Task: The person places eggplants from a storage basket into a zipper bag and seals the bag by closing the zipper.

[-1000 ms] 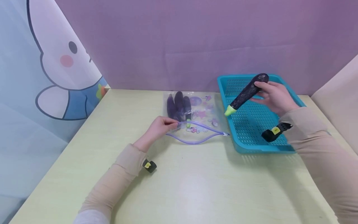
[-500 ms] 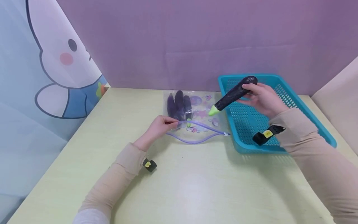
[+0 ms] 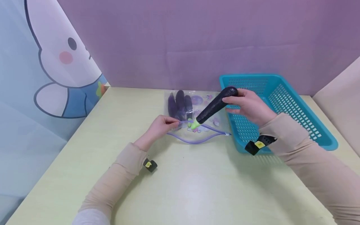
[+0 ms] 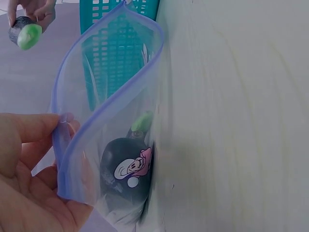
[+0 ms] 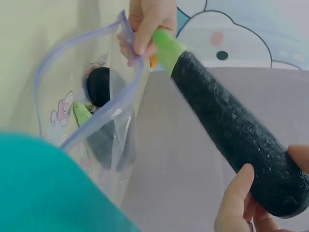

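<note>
A clear zip bag [image 3: 208,137] with a purple zip edge and printed cartoon figures lies on the table, its mouth spread apart. Inside it are several dark eggplants [image 3: 180,101]. My left hand [image 3: 164,126] pinches the left end of the bag's upper rim between thumb and fingers. In my right hand [image 3: 250,104] is another eggplant [image 3: 215,106], gripped near its thick dark end. Its green stem end points down and left, overlapping the bag's mouth in the head view. In the right wrist view the eggplant [image 5: 236,125] slants across, above and beside the bag [image 5: 58,48].
A turquoise perforated basket [image 3: 298,109] stands on the table right of the bag, under my right forearm. A purple cloth [image 3: 197,47] hangs behind the table, with a blue cartoon sheet [image 3: 17,125] at the left. The pale table [image 3: 182,187] extends in front.
My right hand has carried the eggplant left and downward, from over the basket to over the bag's mouth. The left hand keeps its pinch on the bag rim.
</note>
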Motion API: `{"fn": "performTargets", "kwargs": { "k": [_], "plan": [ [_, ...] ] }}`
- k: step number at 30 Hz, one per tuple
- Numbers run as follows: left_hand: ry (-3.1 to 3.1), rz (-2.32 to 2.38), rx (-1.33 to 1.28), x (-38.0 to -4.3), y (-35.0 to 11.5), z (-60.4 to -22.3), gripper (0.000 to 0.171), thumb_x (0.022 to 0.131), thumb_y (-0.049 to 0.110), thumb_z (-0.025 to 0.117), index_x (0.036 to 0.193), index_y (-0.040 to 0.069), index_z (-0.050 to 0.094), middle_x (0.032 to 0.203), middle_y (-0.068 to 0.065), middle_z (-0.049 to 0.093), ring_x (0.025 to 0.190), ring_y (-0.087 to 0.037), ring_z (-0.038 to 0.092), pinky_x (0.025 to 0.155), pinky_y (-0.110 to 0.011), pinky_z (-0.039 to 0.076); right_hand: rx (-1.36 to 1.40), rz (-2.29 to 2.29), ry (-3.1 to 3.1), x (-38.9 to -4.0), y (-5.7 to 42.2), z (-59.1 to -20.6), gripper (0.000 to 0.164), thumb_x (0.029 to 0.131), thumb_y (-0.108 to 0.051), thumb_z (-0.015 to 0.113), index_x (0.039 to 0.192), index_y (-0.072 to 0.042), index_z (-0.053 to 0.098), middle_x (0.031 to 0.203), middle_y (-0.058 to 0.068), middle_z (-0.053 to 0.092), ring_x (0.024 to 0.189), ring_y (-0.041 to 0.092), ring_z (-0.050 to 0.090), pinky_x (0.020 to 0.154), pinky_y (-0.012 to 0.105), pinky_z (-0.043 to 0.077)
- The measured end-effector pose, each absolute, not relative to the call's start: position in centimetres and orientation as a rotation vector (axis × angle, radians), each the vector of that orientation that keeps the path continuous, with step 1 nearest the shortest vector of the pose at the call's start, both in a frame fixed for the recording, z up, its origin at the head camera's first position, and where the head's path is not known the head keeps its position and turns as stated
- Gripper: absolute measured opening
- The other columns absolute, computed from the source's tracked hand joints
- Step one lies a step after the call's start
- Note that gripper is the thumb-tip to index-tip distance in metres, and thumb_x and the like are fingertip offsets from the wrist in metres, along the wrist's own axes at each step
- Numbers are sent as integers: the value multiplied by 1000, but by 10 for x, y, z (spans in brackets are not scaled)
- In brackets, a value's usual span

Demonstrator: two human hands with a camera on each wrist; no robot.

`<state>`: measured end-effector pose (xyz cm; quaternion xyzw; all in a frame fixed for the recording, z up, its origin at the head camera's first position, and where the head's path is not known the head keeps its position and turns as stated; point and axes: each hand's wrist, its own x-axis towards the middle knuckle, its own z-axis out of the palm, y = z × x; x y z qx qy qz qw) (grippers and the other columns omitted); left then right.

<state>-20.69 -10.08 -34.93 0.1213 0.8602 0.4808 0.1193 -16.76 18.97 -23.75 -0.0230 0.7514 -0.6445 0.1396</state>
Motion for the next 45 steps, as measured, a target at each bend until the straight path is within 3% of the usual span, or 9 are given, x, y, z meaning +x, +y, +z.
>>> {"fn": "performTargets", "kwargs": {
  "k": [3,8,13,18,24,29,34,45],
  "plan": [
    [2514,1405,364,-207,-101,-350,24,91,14,62,111,2,68,107,-16,69,72,-18,55,59,-20,42,-50,-1804,2204,-165,183,-238,53,96,-18,54,141,-1,30,135,9,38,127,23,41,101,39,43],
    [2525,1394,367,-207,-101,-349,24,91,14,62,111,2,68,109,-16,69,79,-25,59,61,-20,43,-95,-1602,2357,-158,175,-240,36,91,-10,58,120,0,39,126,17,42,110,26,50,89,31,52],
    [2533,1395,373,-208,-102,-348,24,91,14,62,111,2,68,108,-16,69,78,-25,59,60,-20,43,-268,-1123,2711,-145,163,-241,29,81,-14,68,99,-1,49,100,16,56,83,25,48,65,31,41],
    [2537,1400,374,-209,-102,-348,23,91,14,62,110,2,68,107,-16,69,75,-23,56,59,-20,42,-397,-800,2907,-131,150,-243,28,76,-14,72,92,-3,52,85,12,61,65,21,52,54,29,42],
    [2546,1403,379,-210,-102,-349,23,91,14,62,110,2,68,107,-16,69,78,-27,58,59,-20,41,-507,-642,3049,-124,139,-251,24,76,-12,70,85,-2,50,77,10,55,63,22,50,53,29,41],
    [2547,1399,390,-210,-102,-349,23,91,14,62,110,2,68,107,-17,69,76,-25,57,58,-19,41,-638,-500,3129,-119,131,-262,28,78,-12,70,91,2,49,77,12,55,62,22,52,52,31,45],
    [2538,1404,381,-209,-102,-349,23,91,13,62,110,2,68,107,-17,69,73,-23,55,57,-19,41,-816,-324,3267,-111,123,-278,25,74,-8,72,84,5,53,68,12,54,53,21,52,47,33,47],
    [2535,1411,393,-207,-103,-350,23,91,12,62,110,1,68,108,-17,69,68,-18,53,56,-20,40,-756,-159,3266,-102,107,-302,12,70,-1,69,75,5,60,59,12,55,44,22,54,39,34,46]
  ]
}}
